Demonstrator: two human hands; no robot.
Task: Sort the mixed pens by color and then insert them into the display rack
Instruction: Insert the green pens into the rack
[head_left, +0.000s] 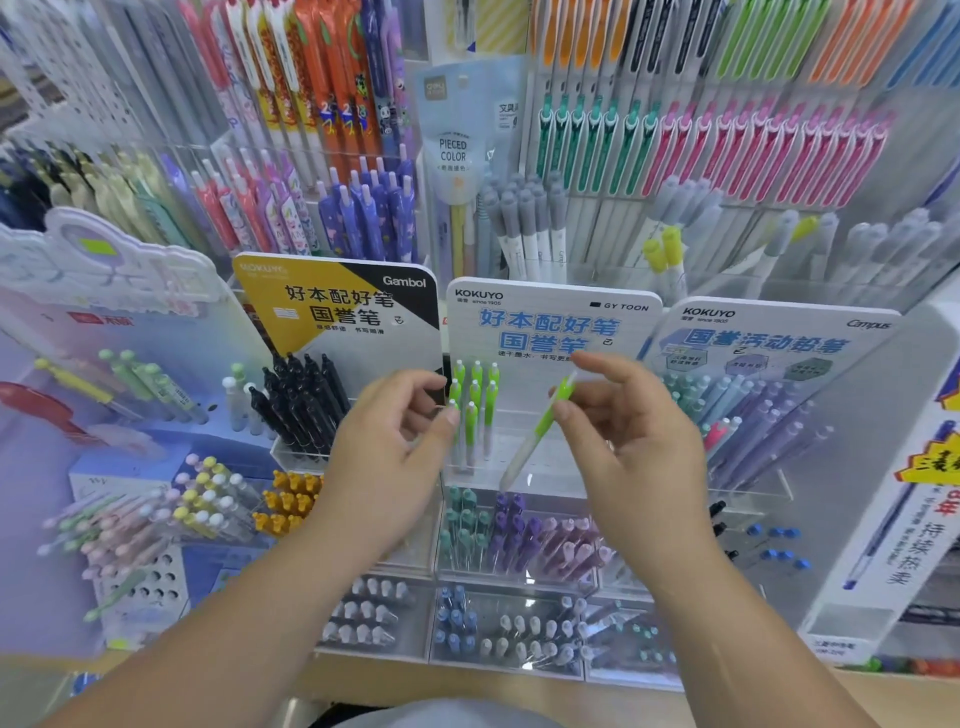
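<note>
Black pens (301, 405) sit under the yellow "Gambol" card (332, 296). The left hand (395, 447) is loosely curled, nothing in it, right by the green pens (475, 395) standing at the left edge of the "KOKUYO GY TOON" display rack (524, 470). The right hand (623, 436) pinches a lime pen (537, 434), tilted, tip down over the rack.
</note>
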